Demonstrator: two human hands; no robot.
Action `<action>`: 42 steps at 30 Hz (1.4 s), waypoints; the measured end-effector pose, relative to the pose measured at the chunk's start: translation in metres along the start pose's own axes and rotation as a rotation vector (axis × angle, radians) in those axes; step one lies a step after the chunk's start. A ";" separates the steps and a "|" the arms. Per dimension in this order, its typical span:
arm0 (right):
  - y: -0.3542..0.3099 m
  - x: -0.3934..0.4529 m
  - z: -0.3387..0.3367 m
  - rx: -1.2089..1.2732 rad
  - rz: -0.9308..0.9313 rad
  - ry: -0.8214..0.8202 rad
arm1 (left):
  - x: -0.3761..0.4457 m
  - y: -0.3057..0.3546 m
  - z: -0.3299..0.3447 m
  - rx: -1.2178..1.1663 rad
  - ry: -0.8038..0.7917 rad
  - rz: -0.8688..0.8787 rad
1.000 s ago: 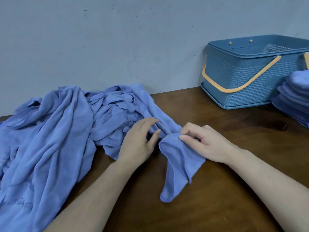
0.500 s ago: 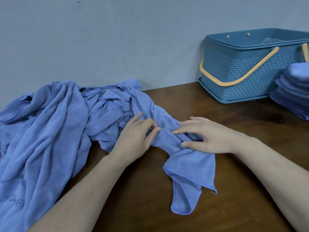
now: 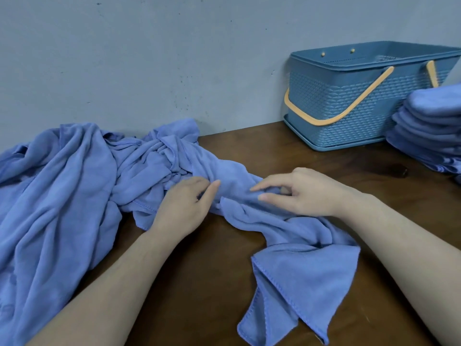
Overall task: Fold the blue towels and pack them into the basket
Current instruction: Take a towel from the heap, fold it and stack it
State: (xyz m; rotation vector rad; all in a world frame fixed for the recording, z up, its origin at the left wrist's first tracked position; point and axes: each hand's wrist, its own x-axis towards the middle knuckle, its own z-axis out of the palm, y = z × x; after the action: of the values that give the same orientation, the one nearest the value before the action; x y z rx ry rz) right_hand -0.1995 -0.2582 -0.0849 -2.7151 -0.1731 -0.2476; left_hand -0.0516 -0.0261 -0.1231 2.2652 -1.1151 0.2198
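Observation:
A loose blue towel (image 3: 299,270) trails from the crumpled pile of blue towels (image 3: 62,196) toward the table's front, its stitched corner hanging near the edge. My left hand (image 3: 184,206) lies where this towel meets the pile, fingers curled into the cloth and thumb out. My right hand (image 3: 304,193) rests on the towel's bunched upper part, index finger and thumb pointing left, not clearly pinching. The blue woven plastic basket (image 3: 349,108) with orange handles stands at the back right against the wall; nothing shows inside it.
A stack of folded blue towels (image 3: 431,136) sits at the right edge, in front of the basket. The brown wooden table (image 3: 274,151) meets a grey wall at the back. A dark stain marks the table near the stack.
The towel has been drawn out of the pile toward me and now lies longer across the table. My right hand moved from pinching its end to resting on its upper part.

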 end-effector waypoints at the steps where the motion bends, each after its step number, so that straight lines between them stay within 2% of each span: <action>1: 0.003 0.000 0.003 0.023 -0.016 0.055 | -0.001 0.003 -0.001 -0.093 -0.047 -0.011; 3: 0.008 0.001 0.007 0.044 -0.064 0.097 | -0.004 0.007 -0.005 -0.236 -0.140 0.007; 5: 0.008 0.002 0.009 0.002 -0.094 0.054 | -0.008 0.008 -0.008 -0.347 -0.189 0.066; 7: 0.004 0.002 0.009 -0.049 -0.107 -0.021 | -0.010 0.008 -0.008 -0.406 -0.174 0.072; 9: 0.000 0.003 0.007 -0.146 -0.114 -0.065 | -0.011 0.010 -0.008 -0.442 -0.081 -0.010; 11: -0.004 0.005 0.002 -0.226 -0.119 -0.033 | -0.011 0.011 -0.007 -0.363 0.011 -0.043; 13: -0.007 0.006 -0.003 -0.226 -0.095 0.005 | -0.010 0.013 -0.008 -0.182 0.016 -0.024; 16: -0.012 0.003 -0.006 -0.077 -0.031 -0.006 | -0.011 0.018 -0.010 0.073 -0.070 -0.041; 18: -0.013 0.001 -0.007 0.039 0.053 -0.048 | -0.011 0.019 -0.008 0.242 -0.018 0.026; 23: -0.012 0.002 -0.004 -0.013 0.154 -0.112 | -0.006 0.016 -0.005 0.278 0.117 0.177; 25: -0.011 0.002 -0.001 -0.029 0.154 -0.154 | -0.005 0.020 -0.004 0.196 0.105 0.140; 28: -0.009 0.005 0.005 -0.057 0.140 -0.133 | 0.001 0.030 -0.002 0.036 0.063 -0.039; 31: -0.006 0.008 0.009 0.004 0.178 -0.125 | 0.013 0.032 0.001 0.021 -0.051 -0.185; 33: -0.005 0.007 0.009 0.085 0.211 -0.132 | 0.020 0.030 0.004 0.082 -0.124 -0.192; 35: -0.005 0.005 0.008 0.169 0.230 -0.113 | 0.023 0.030 0.006 0.030 -0.162 -0.192; 38: 0.000 0.004 0.012 0.292 0.262 0.002 | 0.023 0.038 0.009 -0.301 -0.119 -0.194; 40: 0.004 0.006 0.015 0.414 0.288 0.143 | 0.021 0.048 0.007 -0.554 -0.085 -0.234; 42: 0.006 0.007 0.016 0.537 0.324 0.206 | 0.019 0.057 0.004 -0.763 -0.101 -0.294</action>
State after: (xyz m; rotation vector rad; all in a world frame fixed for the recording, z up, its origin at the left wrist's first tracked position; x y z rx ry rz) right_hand -0.1892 -0.2561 -0.1001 -2.1271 0.2292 -0.3276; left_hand -0.0834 -0.0682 -0.0940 1.7165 -0.7205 -0.3843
